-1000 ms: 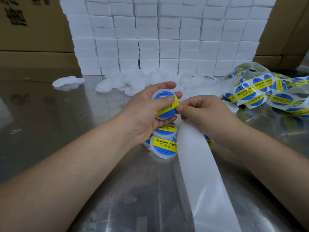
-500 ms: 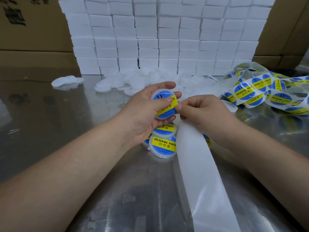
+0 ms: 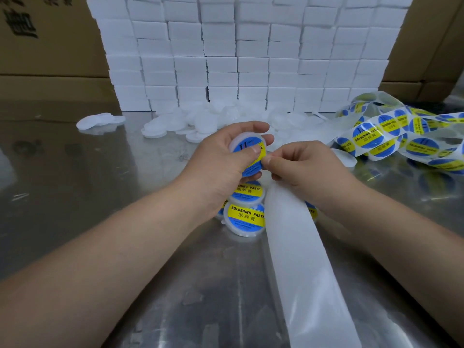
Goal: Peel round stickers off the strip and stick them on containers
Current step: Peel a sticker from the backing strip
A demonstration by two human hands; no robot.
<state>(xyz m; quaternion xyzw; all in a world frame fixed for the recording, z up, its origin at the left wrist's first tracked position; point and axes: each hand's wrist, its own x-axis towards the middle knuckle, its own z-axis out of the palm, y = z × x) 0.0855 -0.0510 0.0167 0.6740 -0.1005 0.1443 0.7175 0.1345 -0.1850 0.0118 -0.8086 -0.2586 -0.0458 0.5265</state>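
Observation:
My left hand (image 3: 221,167) grips a small round white container (image 3: 247,144) above the table, its thumb pressing a blue and yellow round sticker (image 3: 251,156) on the lid. My right hand (image 3: 306,169) has curled fingers touching the container's right edge and holds the bare white backing strip (image 3: 301,259), which trails toward me. The strip's unpeeled part (image 3: 391,139), full of stickers, lies coiled at the right. Labelled containers (image 3: 244,217) lie on the table under my hands.
Several unlabelled white containers (image 3: 200,121) are heaped at the back centre, a few more (image 3: 100,120) at the left. Behind them rises a wall of stacked white boxes (image 3: 251,59), flanked by cardboard cartons (image 3: 50,46). The table (image 3: 75,197) is shiny metal.
Hardly anything differs. My left thumb has slid slightly across the sticker on the held container; both hands stay in place.

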